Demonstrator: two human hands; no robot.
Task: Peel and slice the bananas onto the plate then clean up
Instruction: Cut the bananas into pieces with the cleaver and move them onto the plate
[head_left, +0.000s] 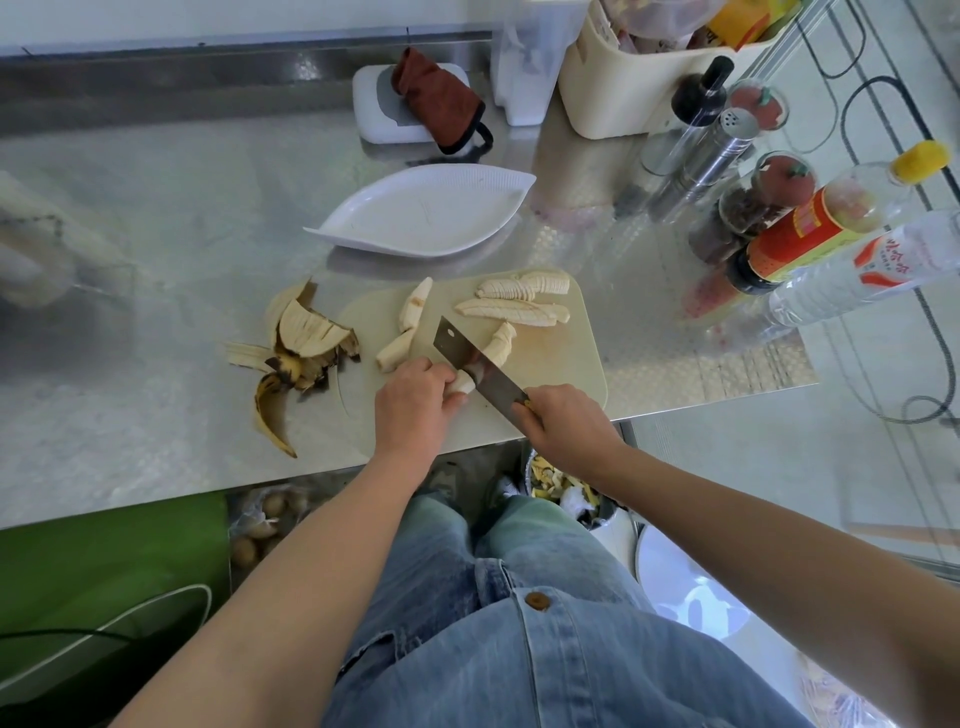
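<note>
A pale cutting board (566, 364) lies near the counter's front edge. My left hand (413, 402) holds a peeled banana piece (462, 385) down on it. My right hand (563, 421) grips the handle of a cleaver (475, 364) whose blade stands across that piece. Cut slices (498, 345) lie just beyond the blade. Sliced banana rows (522, 299) sit at the board's far right, and two peeled halves (408, 327) lie at its left. Banana peels (296, 353) are heaped left of the board. A white leaf-shaped plate (426, 213) stands behind it with nothing on it.
Bottles, spice jars and shakers (769, 208) crowd the counter's right side. A cream bin (623, 88) and a white box with a brown cloth (436, 98) stand at the back. A waste bin with scraps (561, 483) sits below the counter edge, beside a sack of potatoes (260, 519).
</note>
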